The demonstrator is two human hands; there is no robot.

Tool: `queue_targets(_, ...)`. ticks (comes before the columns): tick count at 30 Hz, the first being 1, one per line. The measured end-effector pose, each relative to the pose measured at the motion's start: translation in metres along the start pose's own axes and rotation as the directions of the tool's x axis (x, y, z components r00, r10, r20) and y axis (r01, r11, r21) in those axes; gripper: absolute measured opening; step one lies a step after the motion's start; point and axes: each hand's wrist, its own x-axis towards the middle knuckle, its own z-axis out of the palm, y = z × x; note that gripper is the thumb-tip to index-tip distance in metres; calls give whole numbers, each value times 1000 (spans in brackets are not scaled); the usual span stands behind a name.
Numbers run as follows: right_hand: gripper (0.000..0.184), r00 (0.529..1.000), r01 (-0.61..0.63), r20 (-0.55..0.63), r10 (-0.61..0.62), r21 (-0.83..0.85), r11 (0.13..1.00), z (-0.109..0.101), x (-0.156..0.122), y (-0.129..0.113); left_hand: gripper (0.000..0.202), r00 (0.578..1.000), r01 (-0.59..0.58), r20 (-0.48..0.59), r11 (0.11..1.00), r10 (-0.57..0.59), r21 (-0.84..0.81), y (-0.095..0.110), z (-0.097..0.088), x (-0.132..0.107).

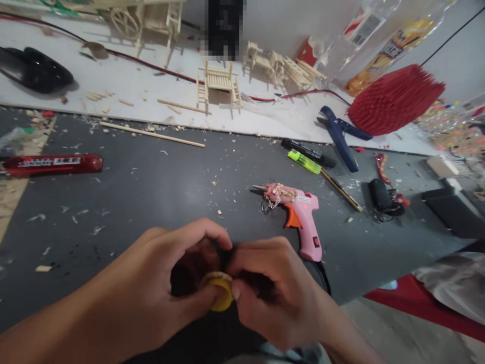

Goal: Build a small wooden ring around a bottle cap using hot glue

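Near the table's front edge, my left hand (166,283) pinches a small round yellow cap (224,302). The thumb presses into its hollow, and the fingers curl behind it. A pale, ridged band, wood-like in look, runs along the cap's upper rim. My right hand (276,288) is closed, with thumb and forefinger pressed together at the rim's right side. Any small piece between those fingertips is hidden. Just beyond the right hand lies a pink hot glue gun (299,202) on its side, its nozzle pointing left and its orange trigger showing.
Behind the hands, a thin wooden stick (151,134) lies among shavings. Blue cutters (339,136), a black marker (308,151), a green highlighter (304,162) and keys (381,197) are to the right. A red-handled tool (53,165) sits left. Small wooden models (219,83) stand along the back ledge.
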Motion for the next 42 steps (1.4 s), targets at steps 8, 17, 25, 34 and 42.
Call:
queue_targets(8,13,998,-24,-54,26,34,999,-3,-1,-3,12,991,125,82,933,-103,-339,-6,-8,1)
queue_targets(17,11,996,-50,-66,54,52,997,2,0,-1,22,985,173,18,952,-174,-254,5,-2,2)
queue_targets(25,20,999,-32,2,32,-11,999,3,2,-3,23,977,206,-4,945,-214,-253,4,5,2)
queue_targets(34,22,997,-46,-63,42,-64,997,10,2,-2,21,983,178,-24,970,-184,-165,8,3,3)
queue_targets(42,20,998,-42,-58,37,-73,996,10,3,-1,21,988,151,-2,970,-154,-189,6,5,1)
